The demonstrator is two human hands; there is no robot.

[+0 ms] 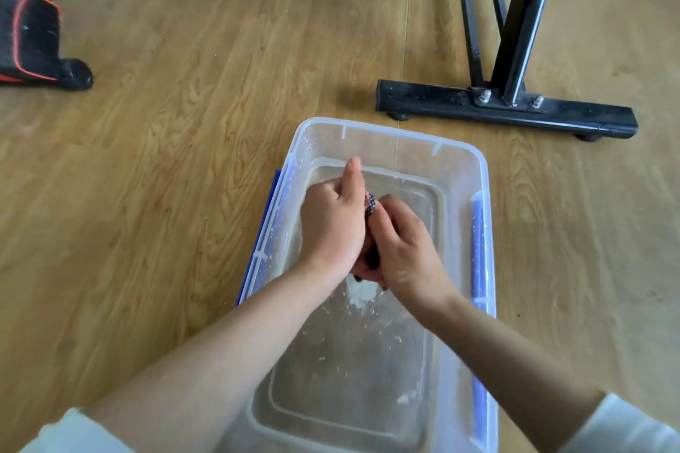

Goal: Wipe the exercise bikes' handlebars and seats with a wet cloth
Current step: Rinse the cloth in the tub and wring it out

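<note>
dotted cloth (pixel 371 205) is being wrung above the water in the clear storage bin (pixel 390 132) | being clutched by left hand (pixel 331 228) and right hand (pixel 403 250), fingers curled round it | exercise bike frame (pixel 441 100) is standing just beyond the bin | wiping judged not yet begun; handlebars and seats remaining

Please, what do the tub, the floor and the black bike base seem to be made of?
The tub: plastic, probably; its walls are see-through and slightly milky. The floor: wood or wood-look laminate, with grain and plank seams, low sheen. The bike base: black painted metal, likely steel; a square bar with bolted joints and scuffed paint.
</note>
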